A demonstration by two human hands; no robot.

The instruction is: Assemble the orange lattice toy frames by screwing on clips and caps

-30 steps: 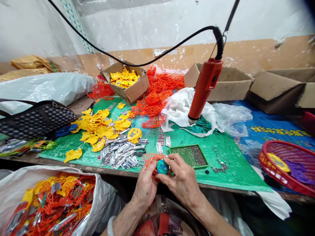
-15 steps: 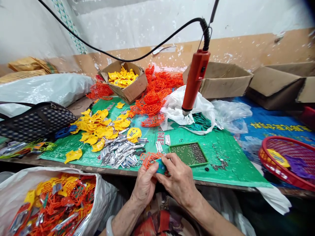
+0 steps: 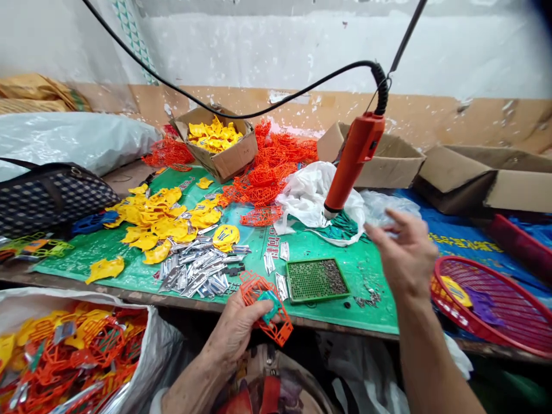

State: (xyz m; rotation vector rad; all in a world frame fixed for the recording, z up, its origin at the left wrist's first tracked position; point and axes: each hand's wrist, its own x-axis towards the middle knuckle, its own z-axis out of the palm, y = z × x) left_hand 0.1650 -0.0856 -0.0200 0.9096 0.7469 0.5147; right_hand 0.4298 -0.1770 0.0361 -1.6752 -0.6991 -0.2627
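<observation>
Orange frame (image 3: 281, 330) (all open latticework) bears a teal piece (image 3: 269, 307).

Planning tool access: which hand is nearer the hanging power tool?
Right. The right hand is raised right of the power tool, apart from it; the left hand is lower left, farther away.

The lattice frame (image 3: 257, 286) is orange, the small piece (image 3: 270, 310) teal, the handbag (image 3: 81, 192) (rather busily) dark-and-pale checked.

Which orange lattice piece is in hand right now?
The orange lattice piece in the left hand, with a green piece over its middle. The other lattice pieces lie on the table or mixed with yellow pieces in the white sack.
</observation>
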